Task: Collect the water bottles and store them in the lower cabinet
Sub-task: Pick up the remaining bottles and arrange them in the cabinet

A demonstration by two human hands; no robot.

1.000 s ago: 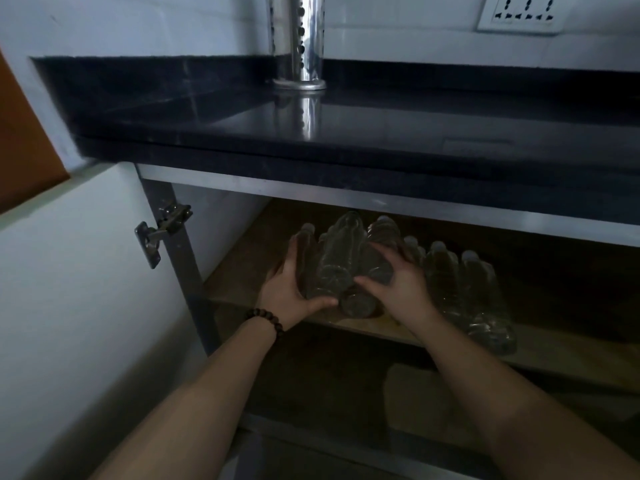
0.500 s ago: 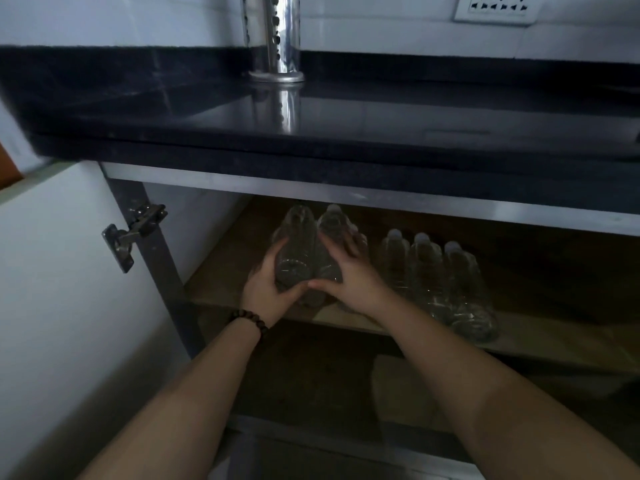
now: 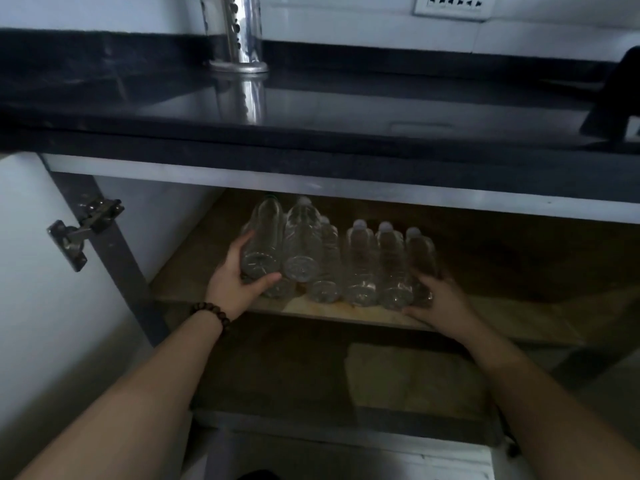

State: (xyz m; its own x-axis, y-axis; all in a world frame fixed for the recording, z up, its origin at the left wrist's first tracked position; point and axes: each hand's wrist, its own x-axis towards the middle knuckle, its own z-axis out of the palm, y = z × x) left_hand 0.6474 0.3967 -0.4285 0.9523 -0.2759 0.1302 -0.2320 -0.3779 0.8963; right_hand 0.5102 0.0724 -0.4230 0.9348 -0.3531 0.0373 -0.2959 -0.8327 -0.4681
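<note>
Right hand [image 3: 437, 299] shifted off stacked bottles to row's right end, open against end bottle [image 3: 420, 261]. Left hand [image 3: 239, 277] gripped stacked bottle [image 3: 262, 242] on shelf [image 3: 519, 323].

You face a dim kitchen where a glossy black counter [image 3: 346, 109] carries a perforated steel holder [image 3: 235, 32] against a white tiled wall [image 3: 346, 22] with a socket plate [image 3: 452, 5], and below it a white cabinet door [image 3: 31, 271] hangs open on a metal hinge [image 3: 85, 230].
</note>
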